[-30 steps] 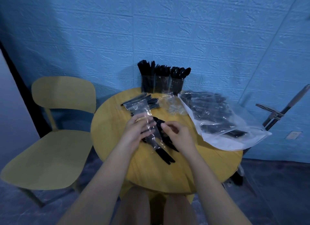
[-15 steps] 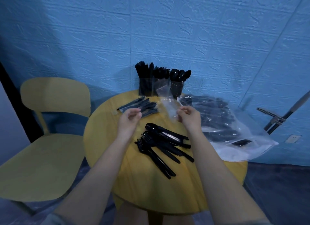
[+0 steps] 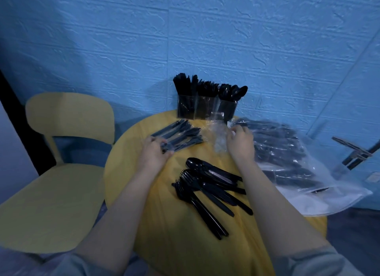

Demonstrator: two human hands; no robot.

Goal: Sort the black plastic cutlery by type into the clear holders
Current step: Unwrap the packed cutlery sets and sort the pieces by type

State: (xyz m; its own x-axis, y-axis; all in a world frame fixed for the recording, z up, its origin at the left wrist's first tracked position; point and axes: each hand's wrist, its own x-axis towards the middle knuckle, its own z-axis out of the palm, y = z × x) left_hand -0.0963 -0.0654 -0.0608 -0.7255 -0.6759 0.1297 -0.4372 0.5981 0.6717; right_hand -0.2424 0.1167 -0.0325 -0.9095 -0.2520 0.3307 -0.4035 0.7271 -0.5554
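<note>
Three clear holders (image 3: 205,108) stand at the table's far edge against the wall, packed with black knives, forks and spoons. A loose pile of black cutlery (image 3: 207,185) lies mid-table between my forearms. My left hand (image 3: 153,154) grips the near end of a wrapped cutlery pack (image 3: 180,135) lying at the table's left. My right hand (image 3: 240,141) rests on empty clear wrappers (image 3: 218,135) in front of the holders, fingers curled on the plastic.
A large clear bag (image 3: 287,162) full of wrapped cutlery packs spreads over the round yellow table (image 3: 176,245) on the right. A yellow chair (image 3: 61,172) stands at the left. A blue brick-textured wall is behind, and a metal stand (image 3: 357,152) at far right.
The cutlery came out of its wrapper and now lies loose mid-table. My right hand carried the empty wrapper back to the wrapper heap; my left hand moved out to the wrapped pack at left.
</note>
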